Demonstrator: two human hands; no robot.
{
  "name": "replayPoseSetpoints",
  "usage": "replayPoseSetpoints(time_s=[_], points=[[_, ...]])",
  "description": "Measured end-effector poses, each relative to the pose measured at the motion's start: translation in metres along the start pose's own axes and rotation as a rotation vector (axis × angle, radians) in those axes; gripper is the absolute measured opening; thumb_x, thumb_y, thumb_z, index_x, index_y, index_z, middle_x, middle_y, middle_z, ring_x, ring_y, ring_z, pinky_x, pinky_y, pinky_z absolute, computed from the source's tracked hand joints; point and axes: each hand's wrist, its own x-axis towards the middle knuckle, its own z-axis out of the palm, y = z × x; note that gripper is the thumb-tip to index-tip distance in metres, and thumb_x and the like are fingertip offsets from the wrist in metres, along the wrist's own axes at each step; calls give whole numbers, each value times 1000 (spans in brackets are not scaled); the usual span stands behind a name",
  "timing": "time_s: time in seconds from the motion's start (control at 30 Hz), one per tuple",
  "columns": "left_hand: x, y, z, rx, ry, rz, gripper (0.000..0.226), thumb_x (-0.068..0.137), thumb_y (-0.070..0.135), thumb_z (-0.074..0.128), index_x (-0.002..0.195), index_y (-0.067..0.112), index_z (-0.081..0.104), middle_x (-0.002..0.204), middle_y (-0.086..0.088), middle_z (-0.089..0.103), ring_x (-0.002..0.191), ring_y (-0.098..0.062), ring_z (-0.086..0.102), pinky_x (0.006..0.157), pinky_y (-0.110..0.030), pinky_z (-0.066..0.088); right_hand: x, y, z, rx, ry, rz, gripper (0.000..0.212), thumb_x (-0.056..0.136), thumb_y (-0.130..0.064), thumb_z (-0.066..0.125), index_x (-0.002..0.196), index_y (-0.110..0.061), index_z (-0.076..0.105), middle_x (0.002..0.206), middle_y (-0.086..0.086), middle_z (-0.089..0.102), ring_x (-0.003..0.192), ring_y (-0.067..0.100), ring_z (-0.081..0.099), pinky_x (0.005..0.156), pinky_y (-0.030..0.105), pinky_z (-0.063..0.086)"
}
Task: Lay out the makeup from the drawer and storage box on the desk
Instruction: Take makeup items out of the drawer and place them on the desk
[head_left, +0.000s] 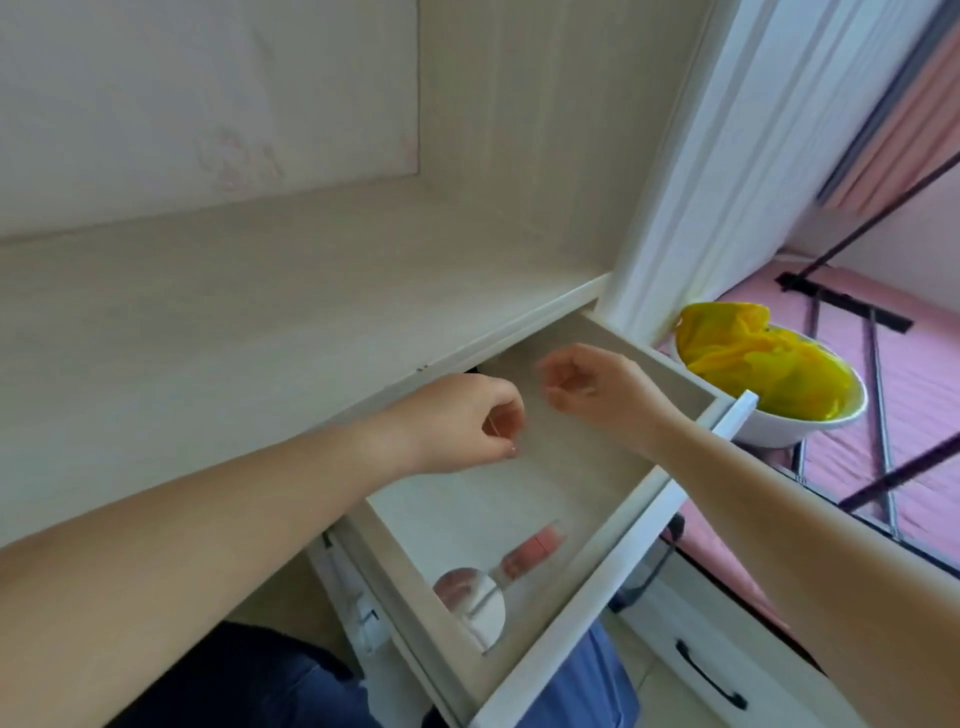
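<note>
The white drawer (618, 551) under the desk top (218, 332) is pulled out. Inside lie a pink makeup tube (535, 545) and a round shiny compact (470, 600), both seen through what looks like a clear storage box (467, 499). My left hand (462, 421) hovers over the back of the drawer, its fingers curled and the thumb against the fingertips. A faint thin line shows there, and I cannot tell if it pinches anything. My right hand (597, 389) hangs beside it with loosely curled fingers, holding nothing visible.
A white bowl (779, 434) with a yellow bag stands to the right, beyond the drawer's corner, on a pink surface crossed by black rods. A lower drawer with a black handle (709, 675) is at bottom right. My blue-clad legs are under the drawer.
</note>
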Motion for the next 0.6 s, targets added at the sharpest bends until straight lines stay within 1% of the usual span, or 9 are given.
replayPoseSetpoints(time_s=[0.07, 0.13, 0.17, 0.23, 0.3, 0.37, 0.43, 0.5, 0.6], points=[[8, -1, 18, 102, -88, -60, 21, 83, 29, 68, 102, 20, 62, 98, 8, 64, 90, -11, 61, 79, -27, 50, -6, 5, 8, -241, -245, 5, 28, 81, -23, 71, 108, -22, 64, 95, -10, 67, 89, 10, 64, 88, 30, 52], [14, -5, 36, 208, -169, -111, 28, 84, 31, 67, 108, 19, 62, 106, 5, 64, 95, -14, 60, 80, -30, 50, -10, 10, 21, -502, -516, -22, 36, 84, -30, 67, 118, -26, 59, 106, -8, 64, 96, 13, 61, 89, 31, 50], [16, -7, 45, 258, -221, -136, 31, 84, 33, 67, 111, 18, 61, 108, 4, 63, 96, -16, 59, 78, -29, 49, -12, 12, 28, -600, -622, -48, 37, 85, -31, 65, 121, -27, 57, 111, -8, 63, 100, 13, 59, 89, 31, 49], [18, -13, 63, 360, -358, -192, 41, 83, 38, 67, 118, 17, 59, 112, 2, 63, 97, -19, 59, 76, -29, 47, -14, 16, 42, -730, -775, -96, 40, 87, -28, 64, 126, -25, 53, 119, -5, 59, 107, 15, 55, 90, 29, 45], [19, -16, 77, 438, -491, -230, 50, 82, 42, 67, 124, 18, 56, 116, 1, 63, 102, -21, 60, 79, -30, 47, -14, 23, 56, -830, -879, -128, 44, 87, -23, 64, 129, -22, 51, 125, -3, 56, 112, 19, 53, 91, 31, 44], [19, -18, 89, 472, -566, -241, 55, 79, 43, 69, 127, 20, 54, 119, 2, 62, 105, -21, 60, 80, -31, 47, -14, 27, 66, -933, -939, -164, 46, 86, -18, 65, 129, -21, 50, 126, 0, 54, 113, 22, 53, 91, 32, 45], [18, -19, 97, 474, -596, -228, 57, 77, 44, 72, 125, 20, 55, 118, 2, 63, 105, -21, 60, 82, -31, 48, -13, 29, 73, -1002, -973, -180, 47, 85, -18, 66, 129, -20, 50, 125, 2, 54, 112, 23, 53, 92, 34, 46], [16, -20, 104, 488, -625, -211, 55, 77, 44, 71, 124, 20, 57, 118, 2, 64, 105, -21, 61, 87, -32, 51, -10, 35, 79, -1040, -998, -151, 48, 83, -20, 68, 128, -19, 51, 123, 3, 54, 110, 24, 53, 94, 37, 47], [13, -22, 113, 493, -668, -220, 52, 80, 38, 70, 127, 21, 57, 119, 0, 65, 105, -22, 62, 91, -34, 51, -6, 45, 88, -1107, -1042, -132, 34, 83, -18, 66, 116, -13, 61, 116, 6, 63, 108, 28, 59, 91, 40, 51]])
